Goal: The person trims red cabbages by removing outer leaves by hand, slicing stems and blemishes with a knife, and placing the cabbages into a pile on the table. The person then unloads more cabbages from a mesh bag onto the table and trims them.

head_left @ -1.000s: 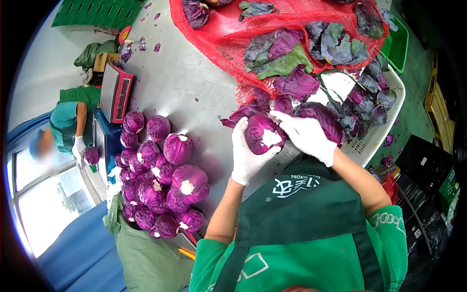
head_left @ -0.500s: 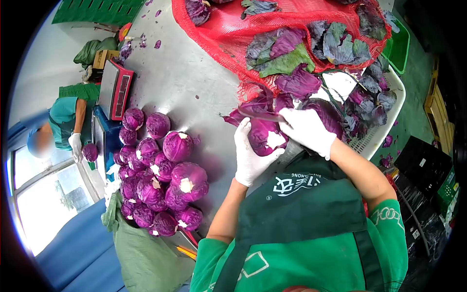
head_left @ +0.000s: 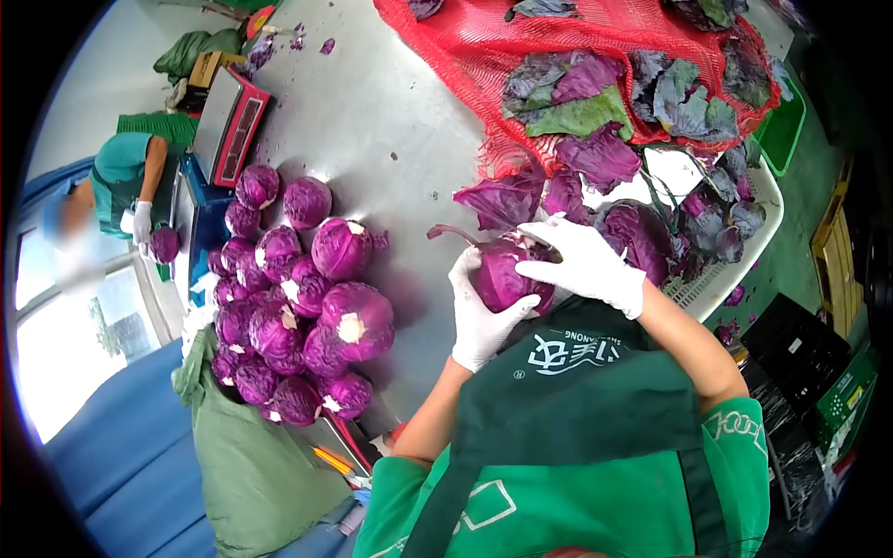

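Note:
A red cabbage [head_left: 502,276] sits between my two white-gloved hands, close to the apron front. My left hand [head_left: 482,325] cups it from the left and below, with the thumb along its near side. My right hand [head_left: 591,268] grips its upper right side, fingers bent over the top. A loose purple leaf edge [head_left: 452,232] sticks out past the cabbage's far left. Beyond it, cut purple leaves [head_left: 502,198] lie on the metal table. Another red cabbage [head_left: 635,240] rests just right of my right hand. No knife can be made out now.
Several trimmed red cabbages [head_left: 279,330] are heaped on the left of the metal table [head_left: 409,121]. A red mesh bag [head_left: 456,60] with leaves lies at the far side. A white basket [head_left: 767,219] of leaves stands right. A co-worker [head_left: 121,181] handles a cabbage near a scale [head_left: 240,130].
The blade-like item seen between my hands has dropped from sight. My right hand has closed onto the cabbage, which has turned so its white cut stem no longer shows. The view has shifted slightly.

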`<state>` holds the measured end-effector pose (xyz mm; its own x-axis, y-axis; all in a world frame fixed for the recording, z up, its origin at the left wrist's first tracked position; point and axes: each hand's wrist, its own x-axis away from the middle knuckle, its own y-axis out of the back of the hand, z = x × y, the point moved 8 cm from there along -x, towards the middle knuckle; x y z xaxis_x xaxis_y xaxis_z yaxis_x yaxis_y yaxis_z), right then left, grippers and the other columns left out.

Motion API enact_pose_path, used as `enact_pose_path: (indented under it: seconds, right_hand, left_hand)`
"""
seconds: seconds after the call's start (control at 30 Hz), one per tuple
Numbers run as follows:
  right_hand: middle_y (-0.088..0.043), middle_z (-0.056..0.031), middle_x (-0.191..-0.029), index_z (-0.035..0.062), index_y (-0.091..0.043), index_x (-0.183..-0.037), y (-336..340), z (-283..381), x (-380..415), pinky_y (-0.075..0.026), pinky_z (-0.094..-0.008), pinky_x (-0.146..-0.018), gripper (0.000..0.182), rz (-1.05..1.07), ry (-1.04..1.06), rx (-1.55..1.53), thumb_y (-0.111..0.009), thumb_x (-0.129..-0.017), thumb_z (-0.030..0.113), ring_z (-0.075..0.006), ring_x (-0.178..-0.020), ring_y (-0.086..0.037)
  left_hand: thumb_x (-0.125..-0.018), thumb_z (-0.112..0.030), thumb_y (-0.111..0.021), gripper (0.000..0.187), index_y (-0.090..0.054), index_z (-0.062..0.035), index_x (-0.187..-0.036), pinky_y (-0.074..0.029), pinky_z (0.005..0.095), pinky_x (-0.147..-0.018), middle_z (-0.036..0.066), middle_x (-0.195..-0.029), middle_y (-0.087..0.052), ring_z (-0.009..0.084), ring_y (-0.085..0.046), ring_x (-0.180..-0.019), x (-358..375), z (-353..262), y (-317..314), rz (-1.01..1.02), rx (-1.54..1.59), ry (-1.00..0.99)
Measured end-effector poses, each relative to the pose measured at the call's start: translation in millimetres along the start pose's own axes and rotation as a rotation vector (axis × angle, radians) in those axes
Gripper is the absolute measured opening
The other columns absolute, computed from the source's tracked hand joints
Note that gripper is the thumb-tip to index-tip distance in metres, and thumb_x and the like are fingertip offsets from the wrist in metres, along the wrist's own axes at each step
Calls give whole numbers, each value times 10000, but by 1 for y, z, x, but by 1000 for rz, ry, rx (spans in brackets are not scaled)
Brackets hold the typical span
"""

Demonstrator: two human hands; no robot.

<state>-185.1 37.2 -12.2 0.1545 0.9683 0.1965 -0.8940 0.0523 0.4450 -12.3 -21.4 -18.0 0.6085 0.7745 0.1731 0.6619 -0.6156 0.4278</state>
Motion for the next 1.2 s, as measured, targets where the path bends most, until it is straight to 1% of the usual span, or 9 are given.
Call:
enact_pose_path:
  seconds: [0.23,0.4,0.5,0.63,0.7,0.77,0.83,1.07,1.2]
  right_hand:
    - [-630,-116,-801,60,-586,-863,18,-8,-7,-534,-432,-669,204,-234,125,513,-547,-959,236,-303,-745,-671]
    - [-690,-150,-879,57,-637,-1072,76,-69,-13,-526,-417,-666,312,-583,-134,173,-590,-968,347,-333,-766,-670]
    - [-648,-73,-798,82,-530,-1415,50,-34,8,-516,-328,-679,583,-376,-258,32,-691,-916,336,-185,-689,-618]
    - [-620,-91,-960,51,-517,-1415,-12,-3,30,-513,-315,-754,668,-147,-154,-236,-750,-868,356,-180,-794,-607]
    - [-584,-113,-1074,40,-535,-1385,-11,5,28,-511,-327,-779,627,-157,-186,-132,-729,-883,364,-203,-851,-614]
    - [-556,-120,-1109,39,-553,-1362,-6,-13,22,-507,-338,-792,561,-184,-165,-158,-682,-918,357,-218,-867,-613]
    - [-573,-114,-1091,36,-573,-1335,6,-10,20,-511,-359,-776,456,-268,-45,11,-612,-963,297,-245,-885,-624]
    - [-637,-139,-835,74,-368,-1520,22,-7,35,-462,-421,-813,568,-273,-42,314,-492,-1011,292,-277,-776,-653]
    - [-667,-105,-813,108,-331,-1551,6,3,43,-468,-428,-827,637,-211,-5,393,-560,-980,271,-291,-712,-666]
  left_hand:
    - [-721,-321,-875,869,-461,-40,-1431,-347,425,-1144,171,-1469,-443,327,-449,-1354,-13,-30,-1,136,-225,-243]
    - [-796,-193,-808,790,-417,-74,-1472,-321,403,-1164,110,-1499,-419,258,-409,-1388,-7,14,21,126,141,7]
    - [-922,-117,-652,633,-377,-91,-1492,-351,380,-1141,108,-1467,-439,224,-433,-1358,-4,18,25,21,411,131]
    - [-1023,-134,-508,551,-297,-74,-1528,-349,378,-1141,123,-1475,-410,244,-422,-1356,-5,23,7,-116,767,324]
    - [-1009,-178,-566,664,-212,-71,-1560,-339,386,-1146,145,-1501,-344,258,-401,-1367,-3,13,-9,-69,757,331]
    - [-712,-403,-882,1183,-139,-59,-1565,-277,481,-1169,237,-1516,-185,386,-245,-1438,0,14,-5,-38,-31,114]
    - [-606,-430,-924,1286,-151,-18,-1548,-237,513,-1182,282,-1512,-192,435,-189,-1451,-9,-17,-10,-93,-290,-100]
    - [-646,-261,-928,1151,-209,22,-1499,-362,437,-1126,217,-1449,-339,318,-391,-1359,-40,-25,-24,18,-133,-161]
    - [-646,-341,-900,1101,-280,58,-1464,-299,500,-1148,278,-1437,-345,430,-348,-1358,-43,-35,-23,6,-161,-218]
